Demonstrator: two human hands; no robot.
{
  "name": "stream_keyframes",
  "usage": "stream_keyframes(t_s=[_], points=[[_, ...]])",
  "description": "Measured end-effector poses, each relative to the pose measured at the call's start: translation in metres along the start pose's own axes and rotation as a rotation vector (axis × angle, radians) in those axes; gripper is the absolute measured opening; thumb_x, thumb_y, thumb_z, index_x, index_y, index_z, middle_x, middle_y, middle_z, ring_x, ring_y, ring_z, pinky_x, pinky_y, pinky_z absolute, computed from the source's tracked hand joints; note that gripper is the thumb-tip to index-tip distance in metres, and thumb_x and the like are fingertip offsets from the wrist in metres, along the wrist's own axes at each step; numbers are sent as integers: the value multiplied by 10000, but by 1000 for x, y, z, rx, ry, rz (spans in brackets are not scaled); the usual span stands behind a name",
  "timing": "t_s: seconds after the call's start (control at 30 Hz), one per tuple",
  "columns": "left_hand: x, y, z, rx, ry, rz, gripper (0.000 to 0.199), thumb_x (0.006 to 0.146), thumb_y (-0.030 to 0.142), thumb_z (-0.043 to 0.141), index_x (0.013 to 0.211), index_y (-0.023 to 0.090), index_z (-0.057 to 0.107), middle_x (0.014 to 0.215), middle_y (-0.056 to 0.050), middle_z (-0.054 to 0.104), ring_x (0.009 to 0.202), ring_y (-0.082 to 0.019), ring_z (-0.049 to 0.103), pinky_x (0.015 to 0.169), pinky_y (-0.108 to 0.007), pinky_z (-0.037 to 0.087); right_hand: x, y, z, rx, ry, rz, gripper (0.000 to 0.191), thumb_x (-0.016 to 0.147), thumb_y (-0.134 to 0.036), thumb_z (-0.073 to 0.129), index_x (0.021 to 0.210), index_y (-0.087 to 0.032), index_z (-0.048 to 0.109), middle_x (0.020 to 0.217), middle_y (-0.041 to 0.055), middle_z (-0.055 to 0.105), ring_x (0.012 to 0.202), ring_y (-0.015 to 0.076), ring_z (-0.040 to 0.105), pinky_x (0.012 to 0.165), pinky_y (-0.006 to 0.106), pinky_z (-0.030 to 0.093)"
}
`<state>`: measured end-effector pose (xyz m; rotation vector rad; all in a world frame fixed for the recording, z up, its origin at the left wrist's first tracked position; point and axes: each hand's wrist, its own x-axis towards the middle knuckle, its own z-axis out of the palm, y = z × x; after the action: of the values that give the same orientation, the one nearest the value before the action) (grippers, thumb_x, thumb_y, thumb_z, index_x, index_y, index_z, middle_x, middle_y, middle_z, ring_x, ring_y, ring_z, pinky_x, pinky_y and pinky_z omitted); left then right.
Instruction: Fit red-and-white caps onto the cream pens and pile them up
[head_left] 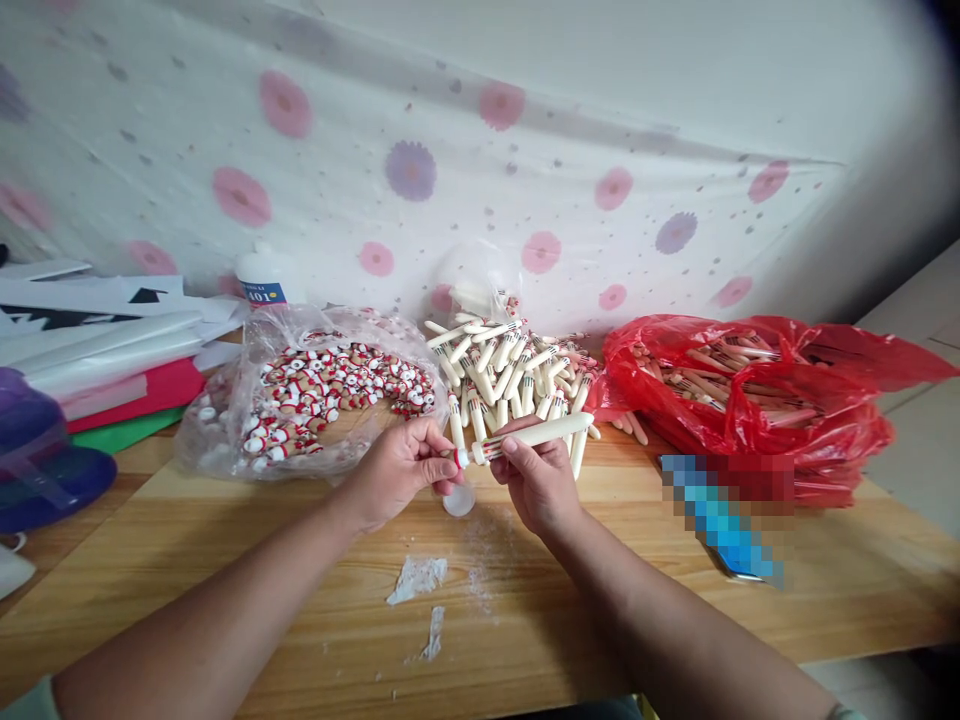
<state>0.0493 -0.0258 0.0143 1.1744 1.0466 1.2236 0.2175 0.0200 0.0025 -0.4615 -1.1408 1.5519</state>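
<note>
My left hand is closed, pinching a small red and white figurine between thumb and fingers. Facing it, my right hand grips a cream multi-colour pen, which lies tilted with its slotted end toward the figurine. A narrow gap seems to separate the two pieces. Below my left fingertips a small round translucent dish rests on the wooden table. Just behind my hands lies a heap of similar cream pens. Left of that, a clear plastic bag holds many red and white figurines.
On the right, a red plastic bag contains pinkish pens, with a blurred blue object before it. Scraps of white film lie in front. Papers, a purple-blue item and a white bottle occupy the left. Floral sheeting hangs behind.
</note>
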Motion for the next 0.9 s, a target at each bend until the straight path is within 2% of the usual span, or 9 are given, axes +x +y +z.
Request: stream_keyframes(t_s=[0.23,0.4,0.5,0.6,0.67,0.7,0.73,0.83,0.9], points=[[-6,5,9,22,64,-7,313,617,318,767,675,156,505,564,10,667,479,-93,588,492,-187,457,-3,12,5,16,-36,-61,179,729,-299,746,731,-170,620,587,-38,580,444,61,474,412,183,364],[-3,1,12,99,90,27,265,644,317,715,671,173,494,575,25,644,510,-96,579,527,-204,458,1,14,5,28,-34,-28,215,736,-314,737,712,-168,580,538,-53,532,427,53,439,401,167,316],[5,-6,0,243,113,73,243,680,363,676,743,182,527,682,7,666,566,-113,591,564,-229,469,12,5,-3,20,-78,66,245,735,-375,711,756,-172,576,466,-66,490,376,58,392,367,168,261],[15,-8,-26,541,166,96,340,728,429,620,975,205,554,775,-13,695,648,-165,628,622,-273,478,39,-9,-20,-24,39,32,222,737,-368,672,793,-187,558,427,-93,430,349,58,346,353,168,235],[20,-6,-47,825,332,100,339,783,448,544,1032,219,560,869,-34,712,759,-197,651,703,-297,472,66,-18,-34,-179,172,-69,165,740,-312,643,810,-185,562,471,-83,464,380,61,382,376,171,288],[22,-4,-58,952,435,83,317,810,446,496,1019,219,570,917,-46,712,810,-213,653,727,-306,467,82,-23,-41,-346,210,-104,155,742,-268,623,863,-179,584,531,-63,526,421,69,436,405,174,337],[24,-2,-69,1064,480,63,301,831,417,454,1011,211,579,986,-64,703,881,-229,650,763,-314,464,98,-29,-49,-558,225,-118,218,743,-218,603,956,-173,603,623,-34,600,482,79,500,447,179,388],[28,-3,-101,1418,432,50,291,854,325,397,972,174,616,1047,-110,672,1011,-281,603,883,-368,434,137,-50,-74,-1123,219,-80,512,737,-74,536,1235,-190,554,948,38,704,685,102,623,580,189,472],[32,-9,-119,1523,439,-1,298,816,263,436,1001,152,642,1112,-148,640,1078,-332,558,955,-433,392,150,-73,-98,-1292,260,-43,484,750,-44,508,1203,-189,600,980,58,712,726,116,639,618,203,477]])
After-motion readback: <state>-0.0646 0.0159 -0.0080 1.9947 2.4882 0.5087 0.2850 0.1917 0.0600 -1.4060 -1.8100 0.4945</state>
